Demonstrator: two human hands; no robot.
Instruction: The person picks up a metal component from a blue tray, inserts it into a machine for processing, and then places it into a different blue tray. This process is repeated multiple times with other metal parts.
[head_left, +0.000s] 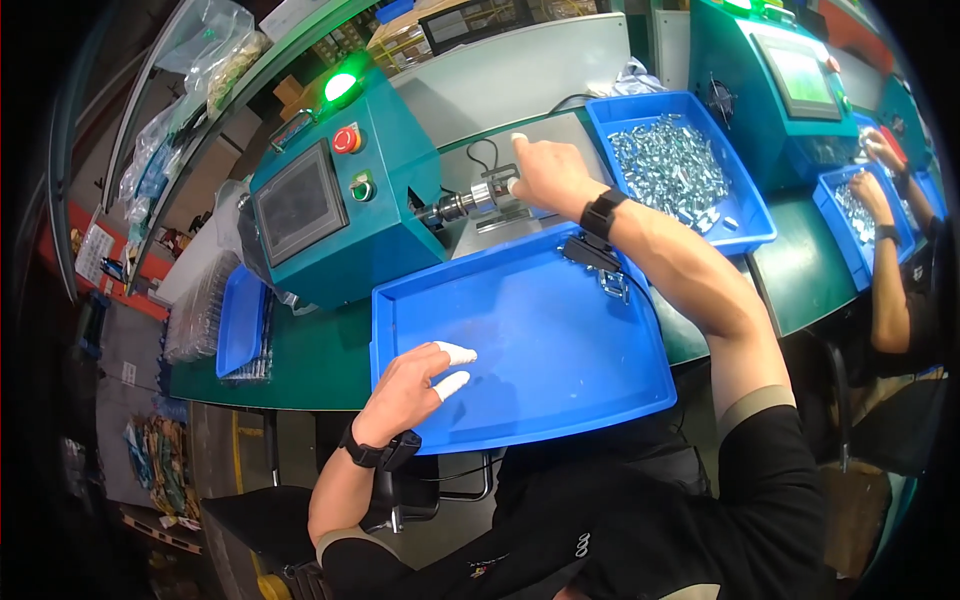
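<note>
The right hand [553,178] is at the silver cylindrical chuck [484,195], its thumb side against or just beside the metal; whether the fingers pinch a small part cannot be told. The left hand [400,388] is over the near left part of a shallow blue tray [520,350], its thumb and forefinger slightly parted with nothing between them. White finger covers [456,354] sit on those two tips, and a black wristband [603,212] circles each wrist.

The chuck projects from the right side of a teal bench machine [370,225], above the metal base plate beyond the tray's far edge. The machine's sloping front carries a dark touchscreen [299,205], a red push button [347,139] and a rotary switch [362,187]; a green lamp [341,87] glows on top.

A few shiny metal pieces [613,287] lie at the tray's far right corner. Beyond it, a blue bin [748,222] holds many small silver parts [668,165]. Near the left end of the green tabletop [320,372] stands a smaller blue tray [240,318]. At right, a co-worker's hand [872,197] reaches into another blue bin [848,250].
</note>
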